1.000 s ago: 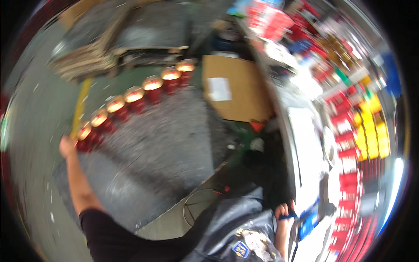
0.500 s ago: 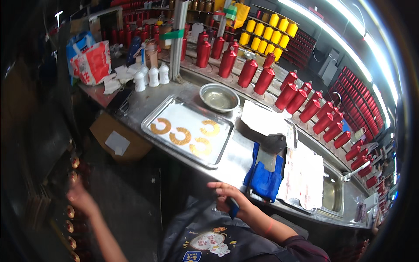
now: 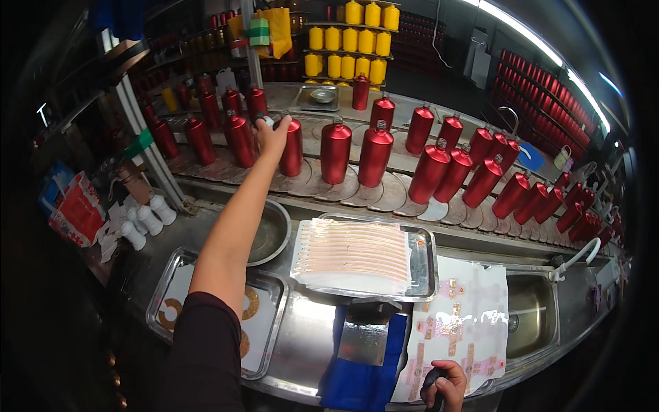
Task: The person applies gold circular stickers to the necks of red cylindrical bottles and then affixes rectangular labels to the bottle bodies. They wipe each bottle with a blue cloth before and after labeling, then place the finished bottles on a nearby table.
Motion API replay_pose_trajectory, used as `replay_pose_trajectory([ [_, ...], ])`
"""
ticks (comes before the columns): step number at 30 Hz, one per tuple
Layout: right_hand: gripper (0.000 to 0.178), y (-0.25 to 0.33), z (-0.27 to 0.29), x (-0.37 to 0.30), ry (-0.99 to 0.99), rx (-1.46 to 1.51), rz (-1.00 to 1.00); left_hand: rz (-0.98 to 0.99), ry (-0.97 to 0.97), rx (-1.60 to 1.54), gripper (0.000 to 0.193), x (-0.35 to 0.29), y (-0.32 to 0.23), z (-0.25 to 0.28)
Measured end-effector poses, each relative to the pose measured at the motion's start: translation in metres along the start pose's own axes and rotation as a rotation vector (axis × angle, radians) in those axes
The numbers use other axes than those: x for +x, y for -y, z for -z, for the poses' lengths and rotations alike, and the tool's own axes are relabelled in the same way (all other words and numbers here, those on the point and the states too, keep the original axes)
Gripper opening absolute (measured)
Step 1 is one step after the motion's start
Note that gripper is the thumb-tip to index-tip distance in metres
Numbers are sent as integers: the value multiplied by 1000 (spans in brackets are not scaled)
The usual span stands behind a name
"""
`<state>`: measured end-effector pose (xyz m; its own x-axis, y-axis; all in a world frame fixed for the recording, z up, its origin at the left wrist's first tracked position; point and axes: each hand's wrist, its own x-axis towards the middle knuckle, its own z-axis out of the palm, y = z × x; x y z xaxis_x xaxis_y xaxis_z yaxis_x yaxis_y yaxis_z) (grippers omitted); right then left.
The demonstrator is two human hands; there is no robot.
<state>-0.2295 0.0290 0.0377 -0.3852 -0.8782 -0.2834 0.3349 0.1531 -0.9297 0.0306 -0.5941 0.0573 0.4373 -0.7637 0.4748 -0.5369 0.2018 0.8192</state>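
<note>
While the left hand (image 3: 272,132) grips a red bottle (image 3: 291,147), the right hand (image 3: 447,384), half cut off, clasps something dark, unclear

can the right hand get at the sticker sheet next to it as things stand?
Probably yes. The right hand sits at the near edge of the sticker sheet, with nothing between them; but it seems to grip a small dark object, so its fingers may not be free.
</note>
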Motion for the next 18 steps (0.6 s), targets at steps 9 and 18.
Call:
replay_pose_trajectory([
  [9, 39, -17, -16, 46, -102, 108, 21, -70, 72, -70, 56, 9, 39, -77],
  [18, 34, -32, -96, 30, 28, -71, -28, 512, 215, -1018, 35, 18, 85, 16],
])
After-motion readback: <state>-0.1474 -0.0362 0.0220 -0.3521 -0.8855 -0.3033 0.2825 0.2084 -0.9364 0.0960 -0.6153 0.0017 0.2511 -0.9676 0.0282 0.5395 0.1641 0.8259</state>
